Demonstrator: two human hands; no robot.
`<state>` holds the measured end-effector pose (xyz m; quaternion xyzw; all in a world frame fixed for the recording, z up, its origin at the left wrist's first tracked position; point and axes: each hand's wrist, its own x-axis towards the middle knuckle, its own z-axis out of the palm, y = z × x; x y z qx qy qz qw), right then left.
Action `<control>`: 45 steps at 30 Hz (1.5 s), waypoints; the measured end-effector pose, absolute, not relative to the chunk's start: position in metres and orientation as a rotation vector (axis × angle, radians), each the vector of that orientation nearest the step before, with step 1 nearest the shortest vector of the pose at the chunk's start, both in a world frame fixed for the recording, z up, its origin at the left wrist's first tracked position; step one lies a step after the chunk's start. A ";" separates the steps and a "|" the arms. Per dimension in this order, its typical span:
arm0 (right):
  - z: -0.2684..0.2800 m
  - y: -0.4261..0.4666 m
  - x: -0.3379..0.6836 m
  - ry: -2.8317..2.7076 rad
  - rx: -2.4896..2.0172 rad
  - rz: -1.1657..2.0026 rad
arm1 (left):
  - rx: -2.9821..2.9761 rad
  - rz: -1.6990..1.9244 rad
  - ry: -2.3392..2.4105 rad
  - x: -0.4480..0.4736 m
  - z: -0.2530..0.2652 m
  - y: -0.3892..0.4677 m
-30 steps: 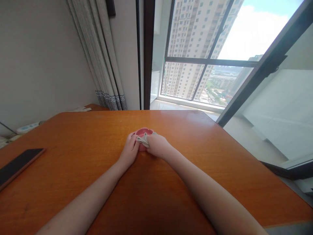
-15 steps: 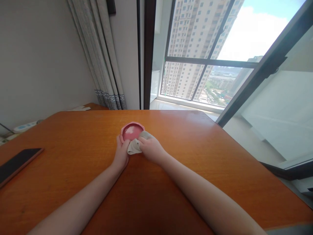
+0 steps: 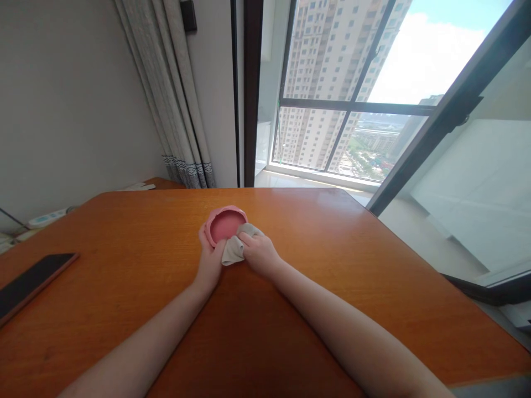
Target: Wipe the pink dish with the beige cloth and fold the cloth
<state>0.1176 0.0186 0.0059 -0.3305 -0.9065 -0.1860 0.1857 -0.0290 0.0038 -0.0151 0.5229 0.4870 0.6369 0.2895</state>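
A pink bowl-like dish with a faceted rim is tilted above the wooden table, its hollow facing me. My left hand grips its left and near side, thumb at the near rim. In my right hand is a pale grey cloth, closed between the fingers and pressed against the dish's right and near rim. Part of the cloth hangs down between the two hands. The fingers under the dish are hidden.
The brown wooden table spreads out under both arms. A dark phone-like slab with a reddish edge lies at the left. Beyond the far edge are a grey curtain and a large window.
The dish has tipped a little more toward me, and the bright reflection inside it is gone. Both hands and the cloth have shifted slightly right.
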 end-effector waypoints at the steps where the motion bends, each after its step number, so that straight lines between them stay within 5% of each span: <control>1: 0.007 0.019 0.118 -2.568 -0.918 -0.517 | 1.382 1.686 1.312 -0.030 -0.015 0.005; 45: 0.029 0.006 0.117 -2.604 -1.223 -0.438 | 1.470 1.651 1.406 -0.052 -0.014 0.019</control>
